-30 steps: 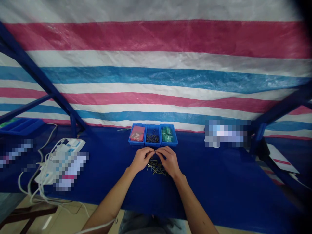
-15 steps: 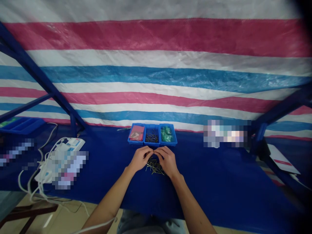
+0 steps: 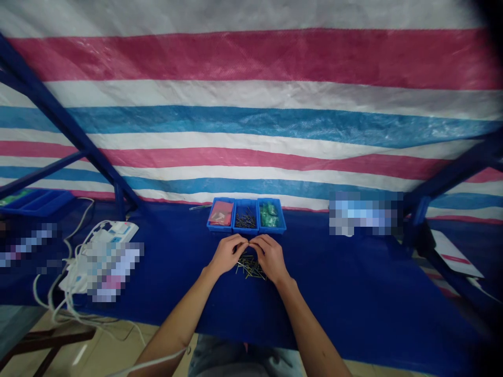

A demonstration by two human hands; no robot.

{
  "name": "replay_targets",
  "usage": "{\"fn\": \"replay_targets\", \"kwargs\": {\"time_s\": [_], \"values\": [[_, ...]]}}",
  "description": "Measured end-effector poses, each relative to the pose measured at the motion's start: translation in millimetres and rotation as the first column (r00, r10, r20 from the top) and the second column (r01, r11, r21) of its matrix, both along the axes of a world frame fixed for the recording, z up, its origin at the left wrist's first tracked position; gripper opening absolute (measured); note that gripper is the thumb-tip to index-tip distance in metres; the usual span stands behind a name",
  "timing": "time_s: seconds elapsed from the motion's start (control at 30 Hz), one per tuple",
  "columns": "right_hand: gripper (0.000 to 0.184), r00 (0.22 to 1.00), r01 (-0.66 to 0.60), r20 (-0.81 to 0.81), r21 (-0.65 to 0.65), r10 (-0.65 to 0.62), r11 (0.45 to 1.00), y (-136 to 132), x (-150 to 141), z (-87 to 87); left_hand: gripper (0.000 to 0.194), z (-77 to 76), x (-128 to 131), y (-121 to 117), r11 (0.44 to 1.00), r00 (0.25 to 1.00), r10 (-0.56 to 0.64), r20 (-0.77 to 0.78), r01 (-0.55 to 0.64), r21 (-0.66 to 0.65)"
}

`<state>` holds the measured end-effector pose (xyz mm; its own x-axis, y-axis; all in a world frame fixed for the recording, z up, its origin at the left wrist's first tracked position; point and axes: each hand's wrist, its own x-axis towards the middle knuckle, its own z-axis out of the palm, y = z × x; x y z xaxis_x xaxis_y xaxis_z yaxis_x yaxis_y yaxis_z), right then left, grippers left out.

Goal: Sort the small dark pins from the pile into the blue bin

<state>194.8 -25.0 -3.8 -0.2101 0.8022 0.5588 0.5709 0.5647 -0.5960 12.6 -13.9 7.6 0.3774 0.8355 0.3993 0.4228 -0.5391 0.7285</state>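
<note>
My left hand (image 3: pixel 229 253) and my right hand (image 3: pixel 269 256) meet fingertip to fingertip in a pinch over the table. What they pinch, if anything, is too small to make out. Just below the fingers lies a loose pile of thin metal screws or nails (image 3: pixel 250 267) on the blue tabletop (image 3: pixel 314 283). Beyond the hands stand three blue bins side by side. The left bin (image 3: pixel 220 229) holds something pink and flat, the middle bin (image 3: pixel 246 230) dark screws or nails, and the right bin (image 3: pixel 272 230) small green packets (image 3: pixel 269 214).
A white power strip (image 3: pixel 121 230) with tangled white cables (image 3: pixel 66 285) lies at the left. Another blue tray (image 3: pixel 51 201) stands at the far left. A white box (image 3: pixel 456 254) is at the right. Blue frame bars and a striped sheet (image 3: pixel 251 120) close off the back.
Both hands keep their pinched pose in nearly the same spot. The view has shifted very slightly; the pile and bins look unchanged.
</note>
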Motion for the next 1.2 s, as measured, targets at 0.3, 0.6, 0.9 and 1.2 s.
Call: {"fn": "replay_targets", "kwargs": {"time_s": [0.3, 0.6, 0.9, 1.2], "values": [[0.023, 0.998, 0.022, 0.060, -0.013, -0.021, 1.000, -1.7, -0.6, 2.0, 0.029, -2.0, -0.5, 0.7, 1.000, 1.000, -0.004, 0.011, 0.004, -0.001], [0.024, 0.999, -0.017, 0.038, 0.042, 0.015, 0.999, -0.7, -1.9, -2.3, 0.032, -2.8, -2.5, 1.7, 0.999, 1.000, 0.016, 0.009, -0.015, -0.046], [0.020, 0.997, 0.002, -0.072, 0.064, 0.003, 0.998, 1.0, -2.4, -6.1, 0.030, -0.1, -0.6, 1.9, 0.995, 0.999, 0.018, 0.035, -0.014, -0.098], [0.019, 0.997, 0.001, -0.072, 0.078, 0.004, 0.997, 1.5, -2.1, -7.2, 0.023, -3.7, -1.8, 5.6, 0.992, 0.998, -0.013, 0.063, 0.021, -0.124]]}}
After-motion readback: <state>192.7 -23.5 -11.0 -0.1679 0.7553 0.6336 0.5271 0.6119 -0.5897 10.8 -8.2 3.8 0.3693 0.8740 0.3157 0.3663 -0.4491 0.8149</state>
